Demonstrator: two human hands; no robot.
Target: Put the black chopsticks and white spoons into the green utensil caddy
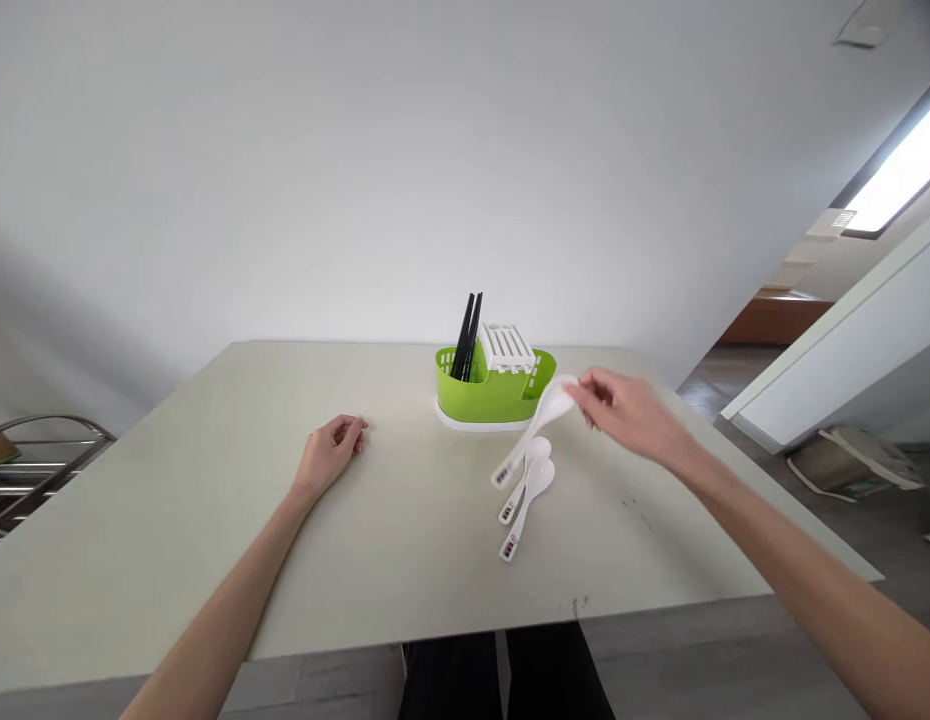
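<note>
Cropped forearms (780, 535): right fingers (586, 398) pinch 1 blurred spoon (551, 403); left fingers (352, 433) curl, grip unclear.

No readable wording, brand or number. Below and slightly right of the frame's centre, small dark printed labels (509, 549) on the handle ends of three white soup spoons (536, 483), too tiny and blurred to make out.

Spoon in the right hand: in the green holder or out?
Out. The right hand holds the spoon by its bowl end, and its handle slants down in front of the green holder.
</note>
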